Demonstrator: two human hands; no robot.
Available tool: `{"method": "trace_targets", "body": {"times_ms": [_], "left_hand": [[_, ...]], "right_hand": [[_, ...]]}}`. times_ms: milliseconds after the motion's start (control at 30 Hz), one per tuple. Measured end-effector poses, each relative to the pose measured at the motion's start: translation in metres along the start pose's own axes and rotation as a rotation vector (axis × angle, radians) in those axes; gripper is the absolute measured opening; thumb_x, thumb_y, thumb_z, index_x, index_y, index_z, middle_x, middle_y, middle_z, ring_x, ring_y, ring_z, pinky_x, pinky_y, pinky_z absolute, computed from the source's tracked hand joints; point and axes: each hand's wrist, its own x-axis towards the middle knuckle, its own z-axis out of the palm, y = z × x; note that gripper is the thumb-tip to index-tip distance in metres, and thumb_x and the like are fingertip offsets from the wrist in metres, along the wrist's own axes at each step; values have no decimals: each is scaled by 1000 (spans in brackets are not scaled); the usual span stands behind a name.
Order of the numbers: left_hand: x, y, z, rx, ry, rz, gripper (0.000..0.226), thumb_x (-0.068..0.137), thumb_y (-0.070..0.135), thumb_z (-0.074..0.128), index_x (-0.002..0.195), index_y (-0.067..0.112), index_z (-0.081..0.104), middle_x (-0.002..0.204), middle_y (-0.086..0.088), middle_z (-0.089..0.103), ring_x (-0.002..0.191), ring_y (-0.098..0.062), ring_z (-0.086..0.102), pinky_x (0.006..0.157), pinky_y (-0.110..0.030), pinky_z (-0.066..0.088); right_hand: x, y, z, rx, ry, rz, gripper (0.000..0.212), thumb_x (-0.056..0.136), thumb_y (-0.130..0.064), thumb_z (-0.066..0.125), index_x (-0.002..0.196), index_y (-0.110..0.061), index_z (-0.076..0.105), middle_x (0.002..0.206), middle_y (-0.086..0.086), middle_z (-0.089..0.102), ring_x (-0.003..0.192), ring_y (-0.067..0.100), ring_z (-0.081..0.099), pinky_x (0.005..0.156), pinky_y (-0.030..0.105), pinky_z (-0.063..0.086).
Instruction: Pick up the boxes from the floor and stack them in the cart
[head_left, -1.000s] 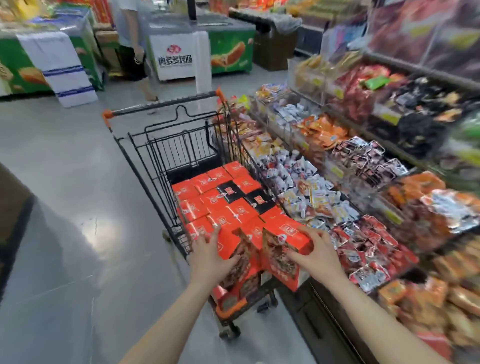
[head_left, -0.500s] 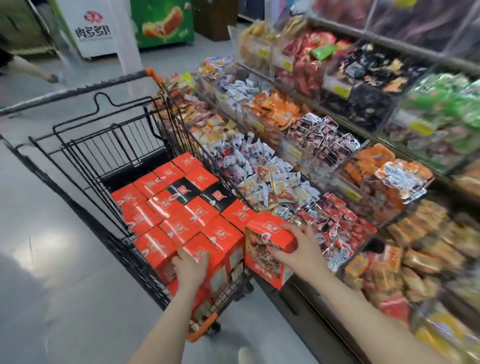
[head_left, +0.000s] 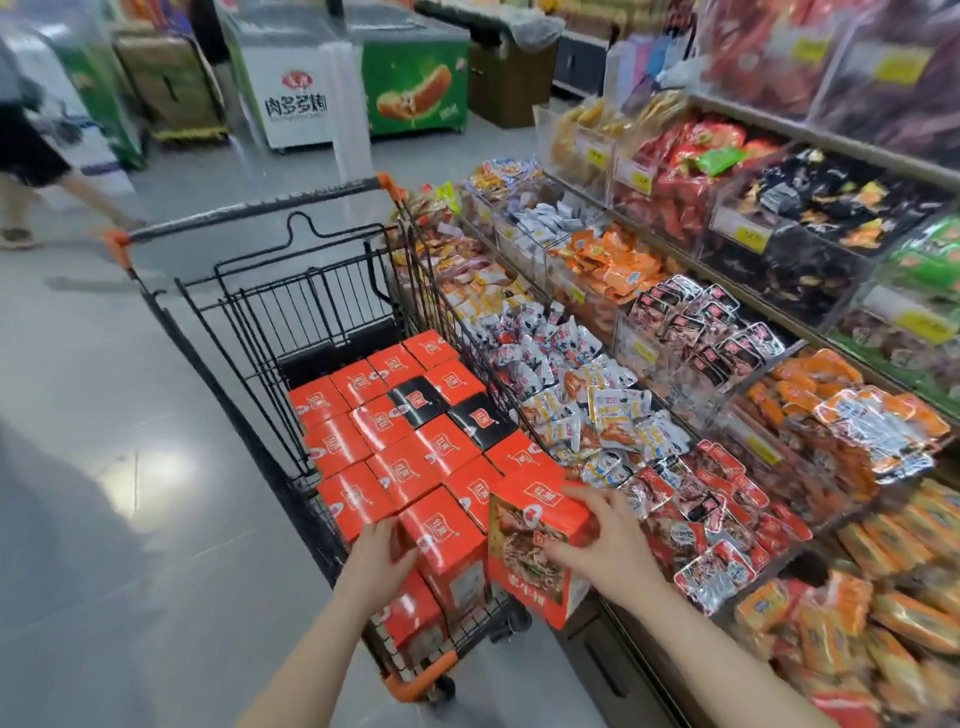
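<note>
Head view is showing you mid-placement: you are fitting boxes into the near end of the shopping cart (head_left: 332, 332), so the step in hand is stacking, not picking up. Your right hand (head_left: 605, 540) is gripping an orange box (head_left: 535, 551) with fingers curled over its top edge and thumb on its printed front face; the box is standing upright at the cart's near right corner, just beside the snack shelf (head_left: 727, 395). Your left hand (head_left: 379, 556) is holding the side of a neighbouring orange box (head_left: 447, 540), fingers wrapped on its left face, steadying it against the rows behind.

Next, I judge, you are needing to lower the right-hand box into the gap and square it with its neighbour, minding the wire rim. Farther in, the stacked orange boxes (head_left: 395, 431) are filling the basket in tidy rows, with two black boxes (head_left: 447, 410) among them. No boxes are showing on the floor (head_left: 104, 467).
</note>
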Motion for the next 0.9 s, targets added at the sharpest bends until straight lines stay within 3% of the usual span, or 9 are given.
{"method": "trace_targets", "body": {"times_ms": [167,233,300,367,467,600,733,900], "left_hand": [[-17,-63,-35,318,48,196,50,91,39,53,135,18,45,125,-1,50,118,-21,46,100,-34,39],[-18,-89,-46,403,62,264,42,85,37,58,122,18,57,114,0,57,110,-23,54,97,-38,42],[-16,-113,-55,491,77,327,38,69,41,67,102,22,67,99,4,63,92,-20,65,85,-40,51],[-17,-126,-65,566,62,399,46,54,47,77,95,27,68,93,9,65,82,-15,68,75,-41,55],[-11,-132,-75,600,56,500,59,51,46,83,105,26,68,107,6,67,95,-17,67,77,-41,56],[9,-128,-86,628,-11,571,56,64,41,80,115,22,65,121,-2,63,113,-26,60,94,-56,45],[32,-143,-87,678,-60,592,58,75,46,71,127,23,59,133,0,57,128,-27,49,105,-53,27],[48,-154,-92,774,-66,678,55,69,52,73,118,29,64,123,4,63,119,-20,57,103,-51,33]], "right_hand": [[-10,-36,32,-19,-64,-66,63,63,-40,78,113,-55,43,111,-13,38,95,-4,48,79,16,42],[-17,-49,48,-44,-57,-73,62,63,-42,77,117,-52,46,112,-15,38,94,-6,49,76,14,41],[-24,-61,64,-100,-48,-68,64,63,-47,75,120,-50,46,113,-17,38,94,-4,51,78,16,43],[-34,-68,79,-135,-36,-52,68,60,-52,73,122,-49,46,114,-17,37,98,0,50,82,20,43],[-49,-83,97,-147,1,-27,67,59,-54,72,121,-50,45,114,-17,38,103,3,48,83,21,40],[-61,-98,124,-142,39,-32,60,58,-54,69,110,-62,40,114,-16,36,103,5,50,87,21,42],[-50,-101,153,-135,99,0,73,57,-63,61,125,-42,47,117,-14,35,109,6,48,95,22,41],[-22,-82,197,-119,97,17,75,62,-61,57,130,-31,46,121,-11,27,114,12,44,97,21,37]]}}
